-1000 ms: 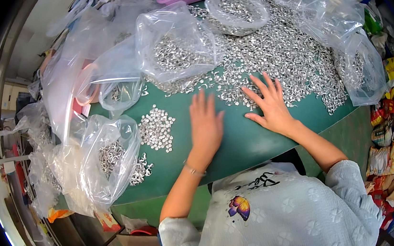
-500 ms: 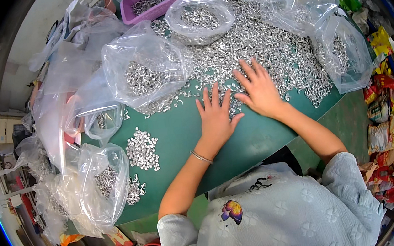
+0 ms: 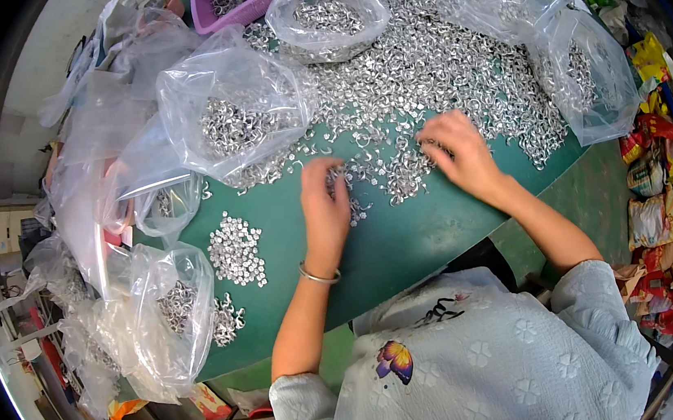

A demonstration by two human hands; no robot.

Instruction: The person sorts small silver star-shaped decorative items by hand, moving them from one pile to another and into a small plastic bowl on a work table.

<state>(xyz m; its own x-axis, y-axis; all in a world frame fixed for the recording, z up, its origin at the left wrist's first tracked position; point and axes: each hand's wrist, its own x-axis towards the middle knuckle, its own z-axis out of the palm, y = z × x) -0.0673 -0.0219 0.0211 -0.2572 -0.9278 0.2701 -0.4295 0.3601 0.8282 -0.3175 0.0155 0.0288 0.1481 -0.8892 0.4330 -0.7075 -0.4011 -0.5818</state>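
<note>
Bending over the heaped, small, curved silver-coloured metal pieces (image 3: 453, 66), both bare hands work at the near edge of the spread, on a smooth dark-green surface (image 3: 430, 237). Left hand (image 3: 324, 207): fingers and thumb curled, with some pieces showing in the gap between them; cannot tell whether any are gripped. Thin silver-coloured bangle (image 3: 319, 275) at that wrist. Right hand (image 3: 464, 155): fingers bent downward, thumb apart from them, pieces below and just beside; a firm hold cannot be made out. Between the two hands, a loose cluster of the same pieces (image 3: 406, 176), joined at its far side to the main spread.

Left of the left hand, well apart from the main spread: a compact patch of small, pale silver-coloured pieces (image 3: 236, 249). Near it, a smaller heap of curved silver-coloured pieces (image 3: 227, 320), next to a crumpled clear plastic bag (image 3: 194, 340) with more metal inside.

Farther out: a wide clear plastic bag (image 3: 178, 104) of pieces beyond the left hand; a round-mouthed clear plastic bag (image 3: 373, 9), also holding pieces, farther back; a rectangular purple plastic tray (image 3: 272, 3) of pieces at the upper edge. At the right end, a tall clear plastic bag (image 3: 601, 112) with pieces inside, overhanging the surface's edge. Wearer's garment: pale grey-blue textured cloth top (image 3: 485, 375), butterfly motif on front.
</note>
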